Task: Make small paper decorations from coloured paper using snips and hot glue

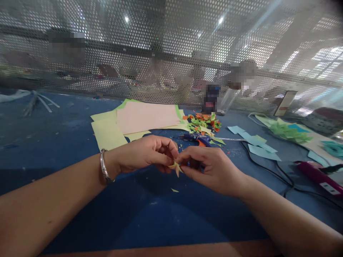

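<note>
Between my two hands is a small pale yellow and pink paper flower (177, 168) with pointed petals. My left hand (150, 153), with a silver bangle at the wrist, pinches its left side between thumb and fingers. On the other side my right hand (211, 167) pinches it with thumb and forefinger. Just below the hands a small yellow paper scrap (174, 190) lies on the blue table (150, 221). Behind the hands lie dark blue and orange scissors (195, 138). The fingertips partly hide the flower.
Pink paper (147, 116) and yellow paper sheets (107, 134) lie behind my left hand. Curled green and orange paper pieces (205, 123) are heaped behind the scissors. To the right are light blue papers (257, 142), black cables (268, 173) and a purple power strip (320, 178). A perforated metal screen (171, 82) stands behind.
</note>
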The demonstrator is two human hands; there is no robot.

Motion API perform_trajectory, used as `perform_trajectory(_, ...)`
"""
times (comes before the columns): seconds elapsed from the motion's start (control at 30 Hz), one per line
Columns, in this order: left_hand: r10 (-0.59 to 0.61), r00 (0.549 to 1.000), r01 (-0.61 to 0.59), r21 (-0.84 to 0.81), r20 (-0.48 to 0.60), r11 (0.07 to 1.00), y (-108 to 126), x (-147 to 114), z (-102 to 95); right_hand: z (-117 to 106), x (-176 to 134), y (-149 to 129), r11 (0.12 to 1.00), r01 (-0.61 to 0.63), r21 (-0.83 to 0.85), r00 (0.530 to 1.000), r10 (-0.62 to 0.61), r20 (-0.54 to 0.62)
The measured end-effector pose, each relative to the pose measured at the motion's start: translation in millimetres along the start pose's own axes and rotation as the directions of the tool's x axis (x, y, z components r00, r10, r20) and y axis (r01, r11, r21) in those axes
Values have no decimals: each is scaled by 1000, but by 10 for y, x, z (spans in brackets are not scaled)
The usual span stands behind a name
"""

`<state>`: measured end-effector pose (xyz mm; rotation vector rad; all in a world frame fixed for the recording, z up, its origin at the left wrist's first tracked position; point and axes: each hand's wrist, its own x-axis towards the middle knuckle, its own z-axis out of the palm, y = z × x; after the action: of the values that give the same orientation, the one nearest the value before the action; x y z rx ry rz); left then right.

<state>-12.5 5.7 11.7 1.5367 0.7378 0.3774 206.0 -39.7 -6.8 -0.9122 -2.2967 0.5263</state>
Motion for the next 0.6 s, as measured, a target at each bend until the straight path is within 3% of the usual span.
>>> perform_trajectory(0.27,-9,998,12,-38,61,999,-40,10,-43,40,-22,-18,996,65,56,996,-69,64)
perform_trajectory(0.4,-34,997,37,-44,66,998,-40,2,-4,50,-24,-43,997,37,66,994,-44,98)
perform_trajectory(0.5,-8,1000,7,-42,-12,999,-31,9,45,41,-24,-54,998,27,64,996,-32,78)
perform_trajectory(0.6,91,979,-89,15,-184,996,-33,33,79,10,-22,-47,999,-5,50,1000,5,-7)
